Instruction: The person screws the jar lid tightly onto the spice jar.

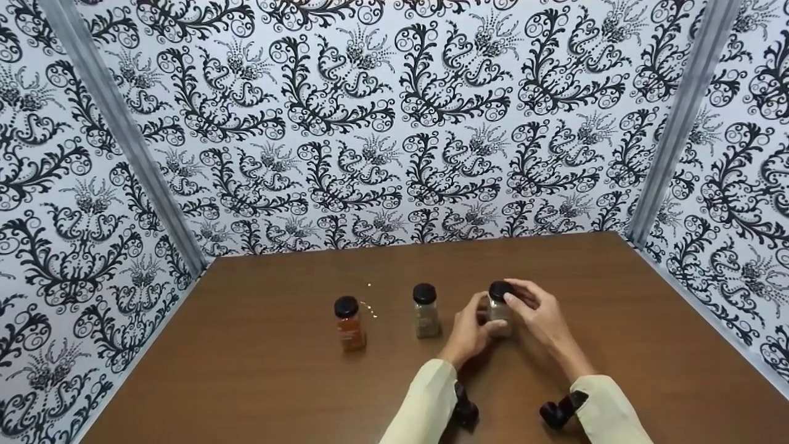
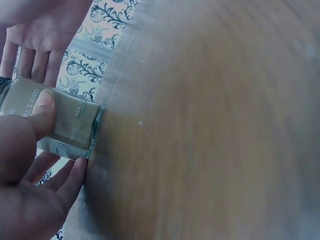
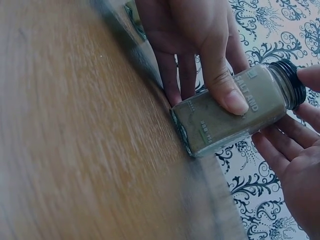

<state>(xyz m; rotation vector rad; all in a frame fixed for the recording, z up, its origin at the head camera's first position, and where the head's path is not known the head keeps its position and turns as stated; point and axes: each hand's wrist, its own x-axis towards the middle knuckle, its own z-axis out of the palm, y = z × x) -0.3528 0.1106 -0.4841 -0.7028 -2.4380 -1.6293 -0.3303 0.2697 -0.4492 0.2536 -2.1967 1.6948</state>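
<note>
A square glass spice jar with grey-brown powder and "SALT AND" lettering stands on the table at the right of the head view. My left hand grips its body, thumb across the front in both wrist views. At the black lid, my right hand pinches the rim between thumb and fingers. The lid sits on the jar's neck; whether it is loose I cannot tell. To the left stand a jar of greenish powder and a jar of orange-red powder, both upright with black lids.
Small pale crumbs lie on the brown wooden table between the two left jars. Patterned black-and-white walls enclose the back and sides. Black wrist devices hang by the sleeves.
</note>
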